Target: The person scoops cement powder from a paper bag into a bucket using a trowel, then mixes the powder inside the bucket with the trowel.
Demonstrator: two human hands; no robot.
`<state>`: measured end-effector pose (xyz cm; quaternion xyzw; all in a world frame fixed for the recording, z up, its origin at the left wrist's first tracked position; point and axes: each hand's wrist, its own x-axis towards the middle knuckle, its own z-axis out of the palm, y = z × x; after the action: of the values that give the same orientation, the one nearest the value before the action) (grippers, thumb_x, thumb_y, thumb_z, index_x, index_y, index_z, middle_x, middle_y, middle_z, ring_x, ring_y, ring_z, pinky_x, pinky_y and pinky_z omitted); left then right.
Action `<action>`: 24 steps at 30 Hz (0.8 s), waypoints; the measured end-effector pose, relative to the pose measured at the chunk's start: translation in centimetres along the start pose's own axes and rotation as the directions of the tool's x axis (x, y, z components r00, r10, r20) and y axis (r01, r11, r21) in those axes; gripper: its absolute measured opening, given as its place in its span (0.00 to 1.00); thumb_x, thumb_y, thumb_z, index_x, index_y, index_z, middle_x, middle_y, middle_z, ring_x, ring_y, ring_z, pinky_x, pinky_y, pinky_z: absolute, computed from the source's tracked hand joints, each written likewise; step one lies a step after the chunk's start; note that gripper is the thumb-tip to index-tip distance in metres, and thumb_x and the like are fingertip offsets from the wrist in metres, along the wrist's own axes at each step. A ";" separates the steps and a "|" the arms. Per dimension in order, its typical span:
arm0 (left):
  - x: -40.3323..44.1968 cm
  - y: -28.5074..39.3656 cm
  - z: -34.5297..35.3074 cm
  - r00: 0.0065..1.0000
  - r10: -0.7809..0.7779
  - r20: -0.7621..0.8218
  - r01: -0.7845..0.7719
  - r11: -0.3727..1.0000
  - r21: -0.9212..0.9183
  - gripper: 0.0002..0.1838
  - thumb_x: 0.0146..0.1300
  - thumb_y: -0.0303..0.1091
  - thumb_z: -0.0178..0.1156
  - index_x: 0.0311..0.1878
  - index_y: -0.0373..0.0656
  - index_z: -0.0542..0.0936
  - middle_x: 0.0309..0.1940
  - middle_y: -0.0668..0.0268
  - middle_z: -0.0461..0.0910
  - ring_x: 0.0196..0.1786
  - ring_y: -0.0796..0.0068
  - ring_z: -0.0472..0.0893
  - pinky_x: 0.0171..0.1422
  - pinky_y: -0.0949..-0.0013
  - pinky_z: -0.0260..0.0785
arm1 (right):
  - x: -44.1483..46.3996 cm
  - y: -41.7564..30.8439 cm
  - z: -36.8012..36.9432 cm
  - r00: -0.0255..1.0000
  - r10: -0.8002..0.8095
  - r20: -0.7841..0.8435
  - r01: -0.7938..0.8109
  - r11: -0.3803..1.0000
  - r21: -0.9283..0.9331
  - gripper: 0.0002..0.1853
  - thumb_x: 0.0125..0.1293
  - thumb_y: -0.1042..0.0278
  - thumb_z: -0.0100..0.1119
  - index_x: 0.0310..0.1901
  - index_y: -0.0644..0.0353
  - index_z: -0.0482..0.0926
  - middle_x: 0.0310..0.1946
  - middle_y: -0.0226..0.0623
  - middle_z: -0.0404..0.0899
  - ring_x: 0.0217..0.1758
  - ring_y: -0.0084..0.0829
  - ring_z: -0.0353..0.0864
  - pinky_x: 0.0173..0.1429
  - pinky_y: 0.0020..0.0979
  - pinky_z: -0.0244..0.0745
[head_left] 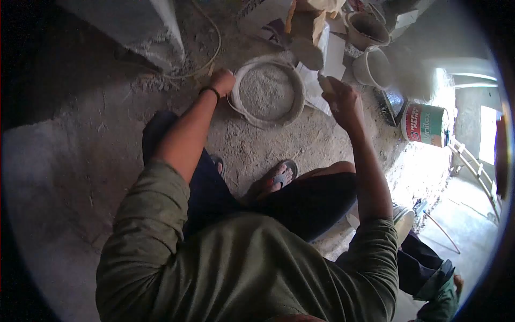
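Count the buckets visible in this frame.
3 clear ones: a dark bucket beyond the right hand, a white bucket just nearer, and a Nippon Paint bucket farther right. More may be hidden; a pale object by the right sleeve is unclear.

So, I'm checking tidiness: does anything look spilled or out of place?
Yes, loose pale crumbs lie scattered on the floor just outside the basin of grey mix. They might be spillage, being similar in colour, though ordinary site debris is possible.
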<state>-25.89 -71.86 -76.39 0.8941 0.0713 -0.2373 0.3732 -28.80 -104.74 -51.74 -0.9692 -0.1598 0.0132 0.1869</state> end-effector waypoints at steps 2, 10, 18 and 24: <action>0.5 1.6 -0.6 0.987 0.094 -0.128 -0.081 0.992 0.101 0.14 0.59 0.37 0.58 0.39 0.33 0.79 0.39 0.48 0.79 0.42 0.49 0.78 0.49 0.54 0.71 | 2.1 -0.2 -1.8 0.998 0.051 -0.033 -0.053 0.997 -0.052 0.21 0.55 0.70 0.63 0.53 0.60 0.77 0.43 0.51 0.80 0.47 0.51 0.80 0.50 0.42 0.75; -10.5 17.7 -27.1 -0.135 0.889 -0.437 -0.156 0.416 0.896 0.14 0.63 0.35 0.60 0.52 0.47 0.79 0.49 0.63 0.78 0.55 0.60 0.75 0.61 0.59 0.66 | 18.0 1.1 4.8 0.949 0.282 0.142 -0.228 0.923 -0.311 0.15 0.62 0.61 0.52 0.43 0.58 0.83 0.47 0.46 0.81 0.51 0.43 0.82 0.53 0.41 0.77; -12.3 19.9 -36.4 -0.053 0.997 -0.056 0.293 0.069 0.953 0.16 0.57 0.42 0.65 0.49 0.54 0.81 0.51 0.69 0.76 0.49 0.72 0.77 0.50 0.69 0.70 | 24.0 6.4 13.4 0.920 0.359 0.157 -0.277 0.880 -0.387 0.15 0.60 0.59 0.56 0.47 0.52 0.82 0.49 0.40 0.81 0.52 0.39 0.82 0.51 0.39 0.78; -12.0 19.2 -36.4 -0.002 0.998 -0.069 0.244 0.068 0.968 0.18 0.55 0.41 0.68 0.50 0.52 0.80 0.50 0.68 0.76 0.51 0.73 0.74 0.49 0.71 0.69 | 24.4 8.8 10.4 0.874 0.337 0.349 -0.227 0.920 -0.319 0.17 0.60 0.60 0.53 0.46 0.59 0.82 0.45 0.45 0.82 0.50 0.43 0.82 0.51 0.37 0.78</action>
<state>-17.10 -59.37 -36.31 0.7731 -0.2540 0.5212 -0.2572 -3.87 -101.12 -63.80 -0.9752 -0.0504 0.2152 0.0136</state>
